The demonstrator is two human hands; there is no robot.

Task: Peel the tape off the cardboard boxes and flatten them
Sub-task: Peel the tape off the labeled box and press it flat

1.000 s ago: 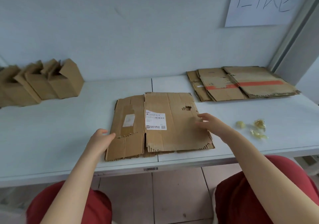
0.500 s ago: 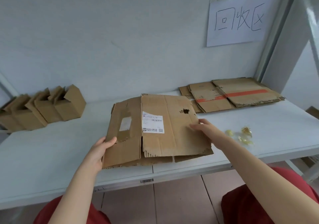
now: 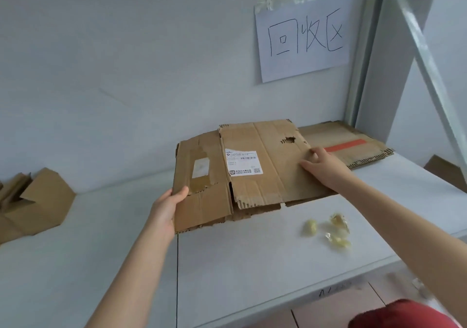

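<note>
While both hands carry the flattened box point(image 3: 252, 171) clear of the white table point(image 3: 240, 264), the job looks like a transfer to the flat stack point(image 3: 353, 143) at the far right, under the paper sign point(image 3: 303, 39). The left hand point(image 3: 166, 209) clamps the near-left edge, thumb on top and fingers out of sight beneath. The right hand point(image 3: 326, 168) grips the right edge, fingers spread on the top face, thumb hidden. To do this well, I'd say keep the sheet level so the loose near flaps don't flop open, bring it over the stack squarely, and lower it edge to edge rather than dropping it.

Three wads of peeled tape point(image 3: 328, 231) sit near right on the table, well apart from the carried sheet. Unflattened boxes point(image 3: 32, 206) wait at the far left, cut off by the frame. How many sheets the stack holds is hard to tell, since the carried box covers its left part. Whether tape remains on the underside is hidden; a pale patch point(image 3: 201, 168) on top may be residue or a label, too small to tell.
</note>
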